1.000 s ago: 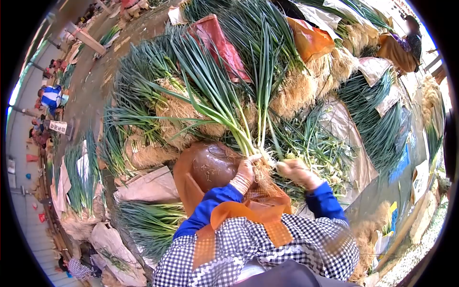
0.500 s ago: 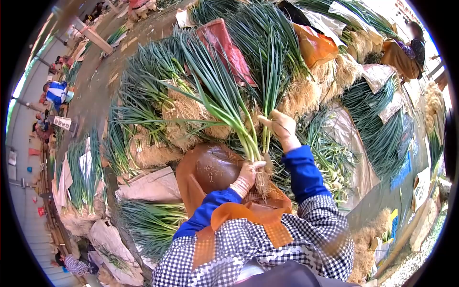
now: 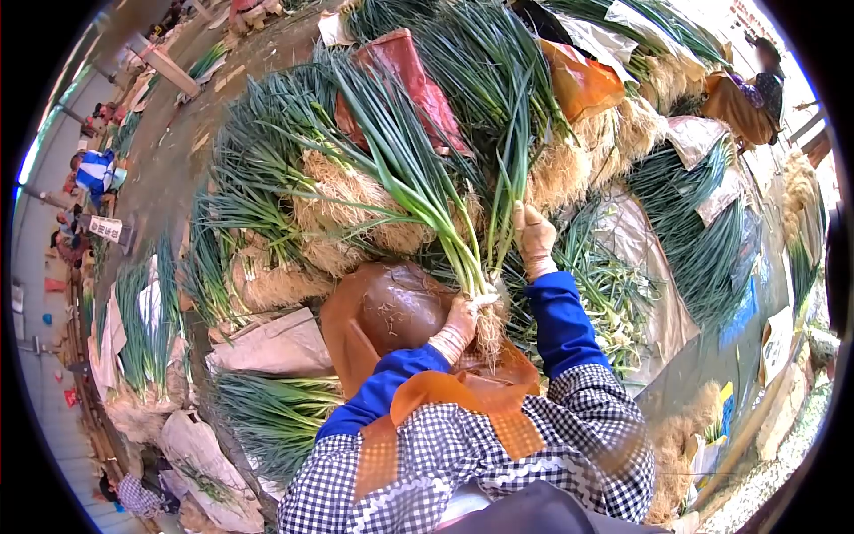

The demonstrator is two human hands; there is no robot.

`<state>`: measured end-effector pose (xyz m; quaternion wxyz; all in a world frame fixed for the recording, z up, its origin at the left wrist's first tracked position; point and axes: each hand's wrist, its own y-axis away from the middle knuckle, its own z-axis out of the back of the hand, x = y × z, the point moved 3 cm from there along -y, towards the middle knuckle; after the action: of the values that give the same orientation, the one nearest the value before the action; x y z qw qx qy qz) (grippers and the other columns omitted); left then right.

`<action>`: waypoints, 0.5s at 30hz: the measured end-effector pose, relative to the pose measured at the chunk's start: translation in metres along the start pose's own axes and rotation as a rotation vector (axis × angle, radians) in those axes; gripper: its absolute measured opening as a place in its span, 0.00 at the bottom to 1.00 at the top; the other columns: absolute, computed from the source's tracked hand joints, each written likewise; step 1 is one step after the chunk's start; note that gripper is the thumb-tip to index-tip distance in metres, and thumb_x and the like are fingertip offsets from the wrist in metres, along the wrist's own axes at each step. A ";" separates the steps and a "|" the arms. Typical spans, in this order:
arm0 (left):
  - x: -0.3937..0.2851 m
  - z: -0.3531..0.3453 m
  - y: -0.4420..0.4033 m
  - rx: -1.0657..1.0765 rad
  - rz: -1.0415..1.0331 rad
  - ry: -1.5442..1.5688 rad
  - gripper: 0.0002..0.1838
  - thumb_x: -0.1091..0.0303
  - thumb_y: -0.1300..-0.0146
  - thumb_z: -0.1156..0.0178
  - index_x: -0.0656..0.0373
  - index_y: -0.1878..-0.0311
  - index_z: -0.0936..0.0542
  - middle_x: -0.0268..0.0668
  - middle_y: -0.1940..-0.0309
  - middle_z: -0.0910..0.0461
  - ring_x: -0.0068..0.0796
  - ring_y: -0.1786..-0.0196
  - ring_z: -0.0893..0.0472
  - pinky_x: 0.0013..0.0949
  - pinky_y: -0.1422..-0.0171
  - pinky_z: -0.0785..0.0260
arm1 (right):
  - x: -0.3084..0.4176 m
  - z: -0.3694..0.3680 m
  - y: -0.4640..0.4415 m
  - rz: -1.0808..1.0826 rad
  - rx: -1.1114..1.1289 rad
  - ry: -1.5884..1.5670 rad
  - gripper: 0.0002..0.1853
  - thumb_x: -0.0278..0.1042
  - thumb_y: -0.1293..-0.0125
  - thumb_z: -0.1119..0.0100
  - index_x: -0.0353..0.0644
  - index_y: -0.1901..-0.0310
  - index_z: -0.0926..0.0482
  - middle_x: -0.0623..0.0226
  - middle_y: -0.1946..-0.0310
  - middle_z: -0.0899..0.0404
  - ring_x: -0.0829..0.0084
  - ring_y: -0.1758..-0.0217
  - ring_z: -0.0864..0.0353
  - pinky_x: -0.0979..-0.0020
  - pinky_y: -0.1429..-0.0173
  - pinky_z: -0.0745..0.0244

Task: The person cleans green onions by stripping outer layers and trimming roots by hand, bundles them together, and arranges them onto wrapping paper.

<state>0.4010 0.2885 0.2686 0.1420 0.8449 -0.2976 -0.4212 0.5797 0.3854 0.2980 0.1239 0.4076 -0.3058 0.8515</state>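
My left hand point(image 3: 456, 331) is closed around the lower stems of a bunch of green onions point(image 3: 458, 254), above my apron. The long leaves fan up and to the left, while the pale roots point(image 3: 489, 336) hang below my grip. My right hand point(image 3: 535, 238) is higher, on the right side of the bunch. Its fingers are curled against a green onion stalk point(image 3: 505, 214) that stands apart from the other leaves; the exact pinch is partly hidden. Beneath the bunch, a brown-orange plastic apron point(image 3: 342, 316) covers my lap.
Piled green onions point(image 3: 267, 133) with tan roots point(image 3: 342, 209) lie ahead. A red sheet point(image 3: 414, 84) and an orange sheet point(image 3: 583, 82) rest on them. Loose trimmings point(image 3: 605, 285) lie to the right. Another person point(image 3: 769, 84) is at the far right.
My right hand has shifted slightly, its extended finger now curled in against the stalk. The left hand keeps its grip on the bunch. The whole view has moved slightly.
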 end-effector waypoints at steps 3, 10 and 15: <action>-0.004 -0.003 0.002 0.053 0.014 0.074 0.14 0.80 0.49 0.41 0.61 0.57 0.24 0.32 0.69 0.23 0.27 0.65 0.22 0.28 0.59 0.29 | 0.003 0.008 0.001 -0.388 0.170 -0.422 0.14 0.43 0.33 0.48 0.43 0.71 0.22 0.70 0.83 0.28 0.79 0.80 0.31 0.74 0.72 0.33; -0.003 -0.003 0.004 -0.048 -0.081 -0.083 0.16 0.80 0.49 0.38 0.61 0.55 0.24 0.32 0.65 0.22 0.26 0.63 0.23 0.27 0.56 0.30 | 0.020 0.008 -0.024 0.087 0.152 0.143 0.14 0.43 0.47 0.33 0.45 0.65 0.24 0.68 0.78 0.24 0.67 0.76 0.25 0.68 0.68 0.29; 0.005 0.008 -0.005 -0.071 -0.181 -0.257 0.13 0.78 0.48 0.37 0.63 0.58 0.22 0.33 0.65 0.21 0.25 0.63 0.23 0.27 0.55 0.30 | 0.023 -0.009 -0.047 0.317 0.446 0.349 0.15 0.49 0.46 0.37 0.49 0.63 0.21 0.62 0.72 0.20 0.59 0.69 0.20 0.63 0.67 0.25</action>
<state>0.3989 0.2894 0.2575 0.0941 0.8020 -0.2211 -0.5469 0.5812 0.4275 0.3309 -0.0521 0.2199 -0.1457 0.9632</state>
